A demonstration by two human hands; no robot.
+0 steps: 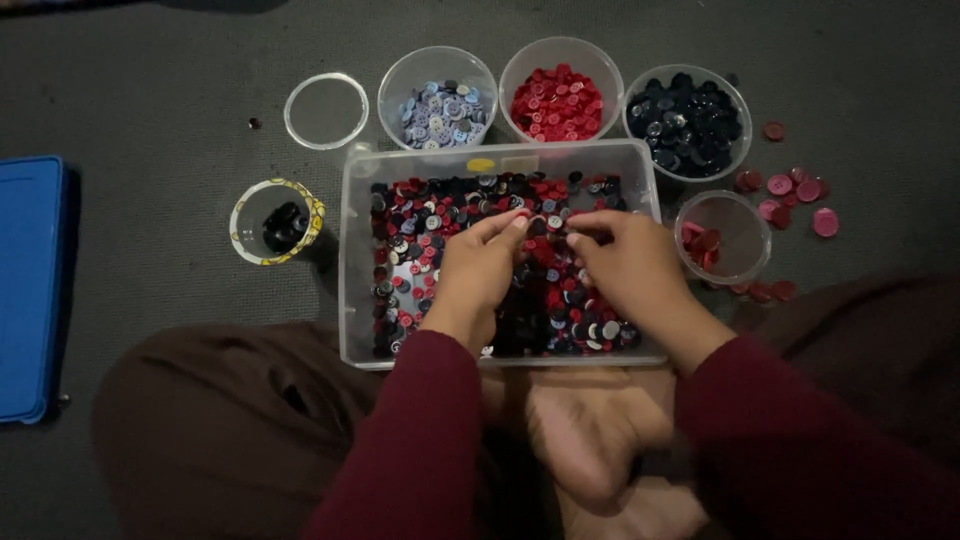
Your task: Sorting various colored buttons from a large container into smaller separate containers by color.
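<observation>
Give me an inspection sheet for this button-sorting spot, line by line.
Surface: dark grey floor mat, dimly lit.
Job's things: clear rectangular bin of mixed buttons; clear cups behind it hold pale blue-grey buttons, red buttons and dark buttons; a cup at right holds a few reddish ones; a yellow-rimmed cup holds black ones.
Clutter: loose pink buttons on the mat; an empty clear lid.
Hands: left hand and right hand both down in the bin, fingertips on buttons; grip unclear.
Cables: nothing seen.
Surroundings: blue lid at left edge; person's crossed legs.
</observation>
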